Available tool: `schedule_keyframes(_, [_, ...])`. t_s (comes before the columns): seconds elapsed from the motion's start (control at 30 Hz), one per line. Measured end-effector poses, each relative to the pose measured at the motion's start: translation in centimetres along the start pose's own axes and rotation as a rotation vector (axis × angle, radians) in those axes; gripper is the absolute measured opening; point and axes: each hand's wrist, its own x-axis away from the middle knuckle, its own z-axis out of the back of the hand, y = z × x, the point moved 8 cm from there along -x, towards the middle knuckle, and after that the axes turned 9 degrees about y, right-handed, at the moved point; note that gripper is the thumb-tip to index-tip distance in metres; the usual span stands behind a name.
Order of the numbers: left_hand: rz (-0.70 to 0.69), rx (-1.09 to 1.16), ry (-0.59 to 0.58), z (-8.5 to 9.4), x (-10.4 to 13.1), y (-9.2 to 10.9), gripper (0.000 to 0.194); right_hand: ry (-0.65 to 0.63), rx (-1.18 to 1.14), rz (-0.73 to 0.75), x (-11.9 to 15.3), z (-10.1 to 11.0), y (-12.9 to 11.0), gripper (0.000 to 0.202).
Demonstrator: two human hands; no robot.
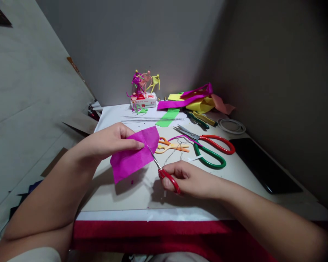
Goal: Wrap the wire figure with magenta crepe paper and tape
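While the left hand (pixel 112 141) pinches a magenta sheet (pixel 129 160) from its 10 o'clock side, thumb pressed on the upper face and most fingers hidden behind, the right hand (pixel 190 179) grasps small red-handled scissors (pixel 175 183) from about 5 o'clock, its fingers closed around the loops. The cutting appears to be at an early stage: the sheet shows as one broad piece with no portion visibly separated, so most of it seems uncut, and whether the blades have bitten in or merely touch the surface cannot be told. The sheet is held above the middle of the table (pixel 98 203), its long axis running from 8 o'clock to 2 o'clock, with the narrower end near 2; the scissors point toward 11 o'clock, across that axis, their tips just beside the thumb. Toward 12 o'clock, small coloured figures (pixel 147 80), apparently already formed, stand around a white and red box (pixel 150 102). Large scissors (pixel 220 143) with red and green handles lie at 3 o'clock from the sheet.
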Motion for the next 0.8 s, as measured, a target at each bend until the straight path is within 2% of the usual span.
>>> schedule_keyframes(0.23, [0.03, 0.064, -0.022, -0.27, 0.07, -0.21, 0.03, -0.004, -0.016, 0.016, -0.04, -0.12, -0.11, 0.041])
schedule_keyframes(0.8, [0.053, -0.013, -0.03, -0.58, -0.19, -0.77, 0.029, 0.04, -0.025, 0.015, -0.13, -0.25, 0.01, 0.044])
